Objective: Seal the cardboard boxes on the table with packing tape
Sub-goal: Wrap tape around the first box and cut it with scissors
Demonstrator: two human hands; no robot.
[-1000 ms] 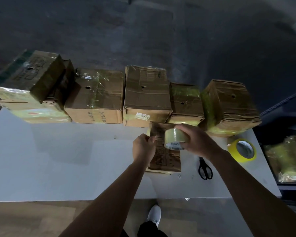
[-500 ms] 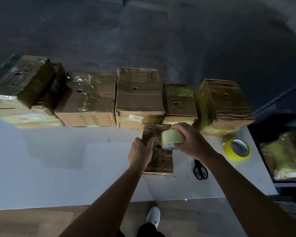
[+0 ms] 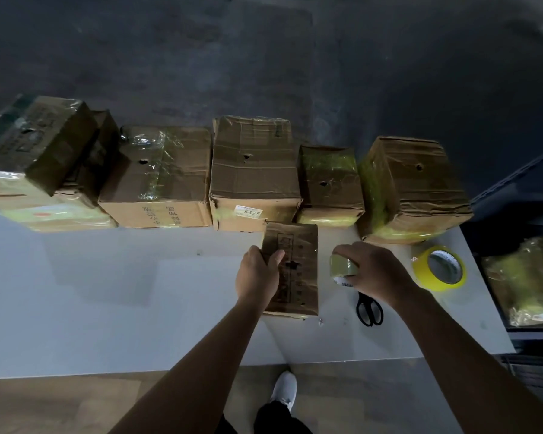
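Box (image 3: 295,261) is laid flat on desk (image 3: 107,292), just before a row of taped boxes (image 3: 254,173); its left edge is gripped by left hand (image 3: 256,275), thumb on top. Tape roll (image 3: 342,266) is clasped from above by right hand (image 3: 373,270), just right of the box, beside scissors (image 3: 369,311).

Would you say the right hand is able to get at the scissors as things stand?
Probably yes: the scissors lie on the table right by the right hand, handles uncovered. But that hand grips the clear tape roll, so it would likely have to put it down first.
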